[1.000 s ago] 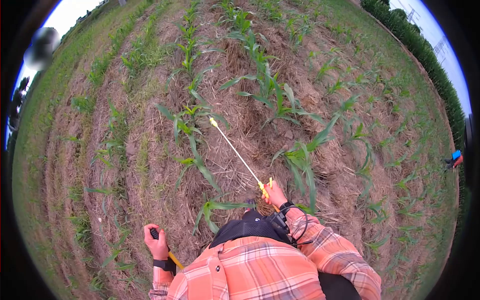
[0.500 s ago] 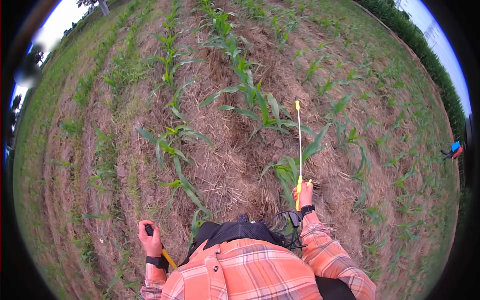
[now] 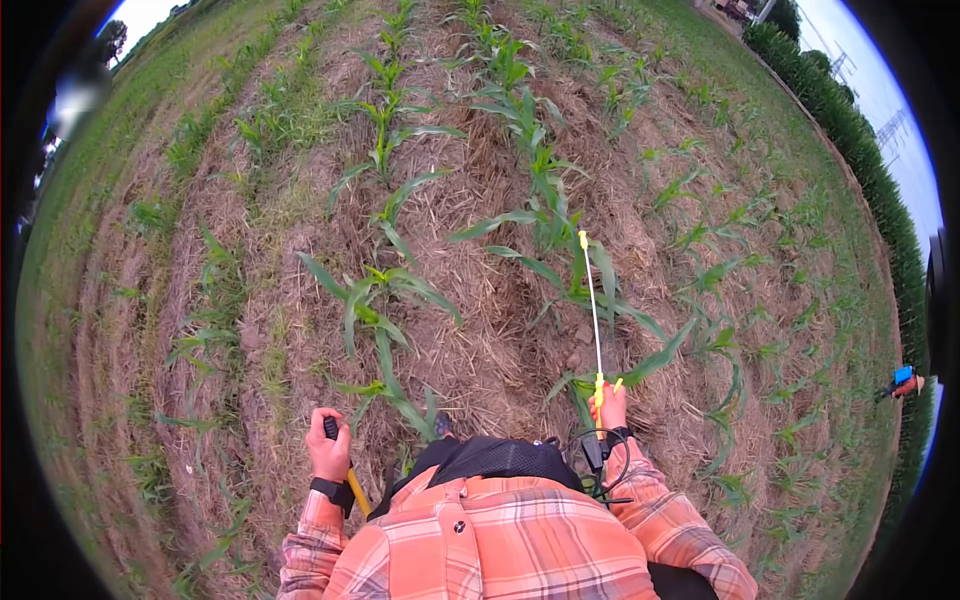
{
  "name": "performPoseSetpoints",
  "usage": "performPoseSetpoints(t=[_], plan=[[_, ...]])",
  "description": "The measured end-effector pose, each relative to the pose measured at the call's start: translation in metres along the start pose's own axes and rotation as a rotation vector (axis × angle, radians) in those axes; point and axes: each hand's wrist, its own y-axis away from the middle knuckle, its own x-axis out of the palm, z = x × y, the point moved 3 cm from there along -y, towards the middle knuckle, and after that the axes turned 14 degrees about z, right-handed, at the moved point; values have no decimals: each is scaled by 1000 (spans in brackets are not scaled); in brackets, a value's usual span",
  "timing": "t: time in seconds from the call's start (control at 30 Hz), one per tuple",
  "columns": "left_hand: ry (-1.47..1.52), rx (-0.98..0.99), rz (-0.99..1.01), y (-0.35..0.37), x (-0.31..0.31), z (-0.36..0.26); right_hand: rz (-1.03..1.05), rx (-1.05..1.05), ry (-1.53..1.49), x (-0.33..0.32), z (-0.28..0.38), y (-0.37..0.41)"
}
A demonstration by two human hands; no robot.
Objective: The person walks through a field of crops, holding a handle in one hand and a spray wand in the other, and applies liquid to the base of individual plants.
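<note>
My right hand is wrapped round the yellow handle of a spray wand. The wand's thin white tube points forward, and its yellow nozzle end is close to the leaves of a young corn plant. At the lower left, my left hand grips the black end of a yellow lever that runs back beside my body. Another corn plant stands ahead, between my two hands.
Rows of young corn run forward over straw-covered soil. Low weeds grow between rows at the left. Tall green plants line the right edge. A person with something blue is at the far right. One shoe shows below me.
The view has shifted, and the plants appear further right. The wand's nozzle end has swung slightly left and lower in view. My left hand appears higher and further right, still on the lever.
</note>
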Motion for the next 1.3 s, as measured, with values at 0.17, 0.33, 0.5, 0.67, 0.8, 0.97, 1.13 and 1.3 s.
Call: performPoseSetpoints(t=[0.17, 0.33, 0.5, 0.67, 0.8, 0.97, 1.13, 1.3], plan=[[54, -23, -21, -30, -18, 13, 200, 75, 169, 86, 40, -7], [52, 37, -55, -35, -50, -19, 523, 161, 332, 151, 62, -19], [232, -49, -170, -7, -95, -72, 738, 230, 402, 187, 75, -34], [96, -44, -229, -65, -65, -19, 793, 200, 392, 199, 79, -89], [-36, -11, -138, -132, -18, -21, 644, 136, 355, 193, 98, -141], [-116, -5, -72, -199, 16, -25, 441, 78, 251, 146, 121, -198], [-73, -40, -37, -241, 40, -56, 216, 82, 53, 81, 156, -230], [-65, 51, -93, -251, 34, -116, 4, -2, -95, 19, 175, -259]])
